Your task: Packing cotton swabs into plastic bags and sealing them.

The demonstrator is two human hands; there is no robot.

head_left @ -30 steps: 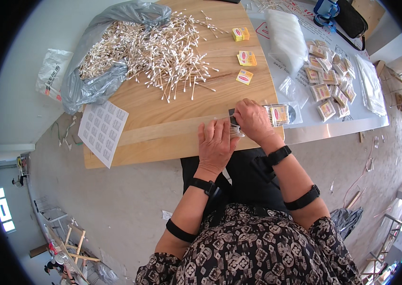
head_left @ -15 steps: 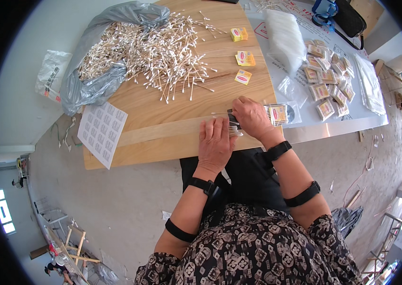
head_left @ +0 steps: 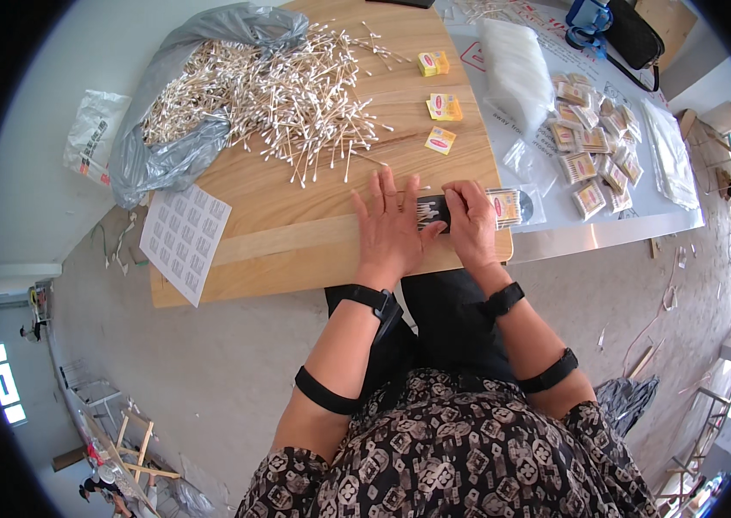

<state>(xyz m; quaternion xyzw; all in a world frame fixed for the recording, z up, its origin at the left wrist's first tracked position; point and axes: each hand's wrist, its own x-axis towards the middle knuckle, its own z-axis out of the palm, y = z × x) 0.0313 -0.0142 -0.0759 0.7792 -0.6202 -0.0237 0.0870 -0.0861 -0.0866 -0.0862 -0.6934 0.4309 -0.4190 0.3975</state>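
Because the left hand [head_left: 389, 231] lies spread, gripping nothing, it likely squares the cotton swabs [head_left: 425, 210]. The right hand [head_left: 472, 219] clasps the dark holder [head_left: 440, 209] — presumably steadying it.

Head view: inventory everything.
Table: one, light brown, centre
Surface: one, silver, right
Floor: one, grey, below
Swabs: countless, white, mostly upper left
Bag: one, grey, partly around swabs
Sheet: one, white, table's left
Cards: three groups, yellow, table's right
Strip: one, black, between hands
Packs: many, beige, mostly right surface
Plastic bundles: two, whitish, right surface
Pouch: one, black, top right
Unclear item: one, blue, beside pouch
Clutter: uncounted, mixed, outer edges
Shirt: one, dark patterned, bottom
Straps: four, black, arms
Left hand: one, bare, at strip
Right hand: one, bare, on strip
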